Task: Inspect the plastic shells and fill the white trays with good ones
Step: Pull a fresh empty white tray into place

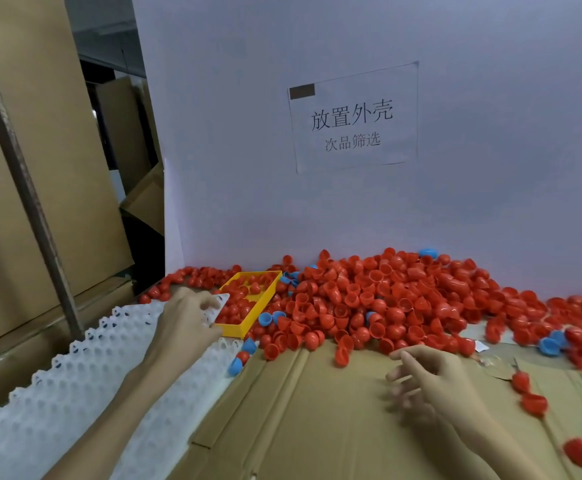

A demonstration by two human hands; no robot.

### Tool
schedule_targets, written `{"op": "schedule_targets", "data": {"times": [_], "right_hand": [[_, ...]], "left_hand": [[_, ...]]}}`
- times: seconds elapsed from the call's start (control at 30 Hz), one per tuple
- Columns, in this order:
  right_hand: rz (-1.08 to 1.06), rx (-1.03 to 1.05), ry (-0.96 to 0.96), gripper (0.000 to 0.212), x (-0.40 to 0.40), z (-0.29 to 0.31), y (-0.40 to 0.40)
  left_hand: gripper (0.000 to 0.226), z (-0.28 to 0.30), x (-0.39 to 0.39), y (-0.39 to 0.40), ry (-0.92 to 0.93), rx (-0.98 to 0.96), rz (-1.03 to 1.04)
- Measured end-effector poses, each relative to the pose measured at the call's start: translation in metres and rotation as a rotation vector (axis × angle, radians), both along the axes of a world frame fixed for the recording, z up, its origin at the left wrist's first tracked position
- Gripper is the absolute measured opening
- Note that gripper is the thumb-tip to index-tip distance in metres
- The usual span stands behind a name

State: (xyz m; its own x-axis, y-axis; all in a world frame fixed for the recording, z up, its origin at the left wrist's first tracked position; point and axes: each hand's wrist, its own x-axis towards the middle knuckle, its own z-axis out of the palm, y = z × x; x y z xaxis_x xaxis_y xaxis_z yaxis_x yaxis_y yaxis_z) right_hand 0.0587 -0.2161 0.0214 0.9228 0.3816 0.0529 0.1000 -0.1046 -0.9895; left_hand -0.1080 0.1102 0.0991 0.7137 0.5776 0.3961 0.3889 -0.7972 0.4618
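Resting on the white tray (57,386), left hand (182,320) curls; right hand (431,375) hovers loose, empty.

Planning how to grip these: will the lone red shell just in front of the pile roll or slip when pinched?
The red shell looks rounded and glossy, so it probably rolls and slips easily. Thin and hollow, likely very light.
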Motion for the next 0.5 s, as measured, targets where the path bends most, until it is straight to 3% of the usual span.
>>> {"op": "schedule_targets", "data": {"times": [0.13, 0.3, 0.37, 0.5], "right_hand": [[0.036, -0.001, 0.062, 0.019, -0.005, 0.003, -0.004], [0.038, -0.001, 0.078, 0.019, -0.004, 0.002, -0.008], [0.044, 0.008, 0.084, 0.02, -0.003, 0.001, -0.008], [0.081, 0.018, 0.123, 0.022, -0.004, -0.001, -0.005]], "left_hand": [[0.025, 0.003, 0.021, -0.005, 0.224, 0.216, -0.021], [0.065, -0.021, 0.035, 0.006, 0.488, 0.543, 0.079], [0.075, -0.028, 0.037, 0.01, 0.57, 0.569, 0.2], [0.064, -0.042, 0.035, 0.014, 0.717, 0.396, 0.242]]}}
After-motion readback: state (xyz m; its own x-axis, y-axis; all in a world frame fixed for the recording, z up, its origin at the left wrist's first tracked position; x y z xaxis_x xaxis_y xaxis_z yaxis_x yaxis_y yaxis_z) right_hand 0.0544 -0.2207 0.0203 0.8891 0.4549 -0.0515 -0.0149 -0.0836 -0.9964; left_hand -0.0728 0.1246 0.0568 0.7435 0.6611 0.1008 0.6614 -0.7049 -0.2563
